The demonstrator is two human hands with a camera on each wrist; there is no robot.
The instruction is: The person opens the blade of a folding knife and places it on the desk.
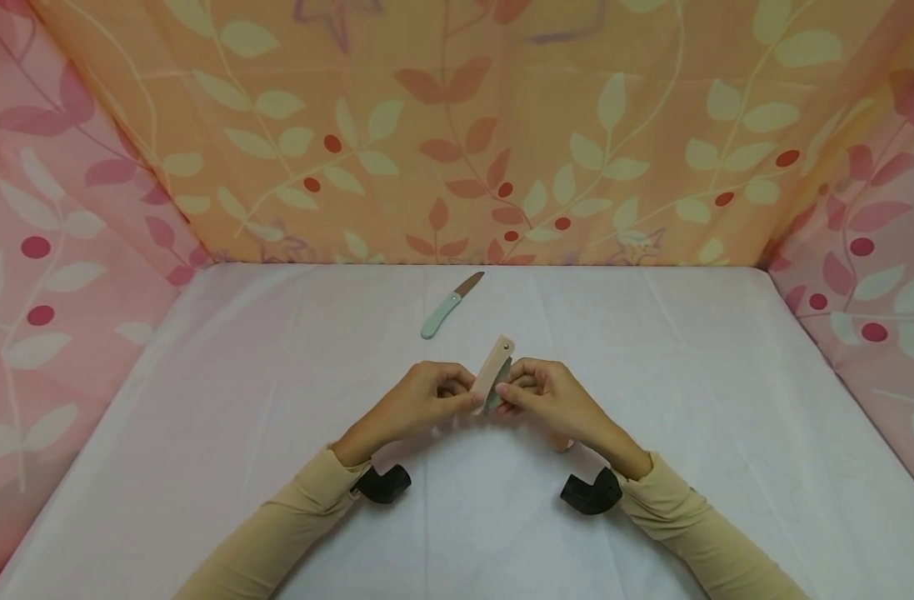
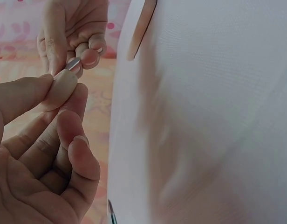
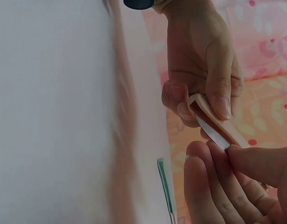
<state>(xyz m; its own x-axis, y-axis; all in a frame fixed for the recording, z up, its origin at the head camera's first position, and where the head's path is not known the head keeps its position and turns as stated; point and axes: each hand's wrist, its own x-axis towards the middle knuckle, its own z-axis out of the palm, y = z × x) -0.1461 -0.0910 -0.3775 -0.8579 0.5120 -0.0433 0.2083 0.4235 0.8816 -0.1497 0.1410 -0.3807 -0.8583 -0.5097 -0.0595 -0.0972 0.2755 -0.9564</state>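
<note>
At the centre of the head view, a beige folding knife [image 1: 494, 375] is held above the white table [image 1: 726, 467]. Its handle is pinched by the left hand [image 1: 419, 400], while its grey blade is gripped between thumb and fingertips of the right hand [image 1: 554, 400]. The blade appears partly swung out (opening or closing cannot be told), so a steady handle and fingers kept off the edge seem called for. Farther up, one green-handled knife [image 1: 445, 308] is lying. Two knives are counted, and two hands.

No readable txt, labels, brands or nos. anywhere: knives, cloth, curtains all unmarked.
</note>
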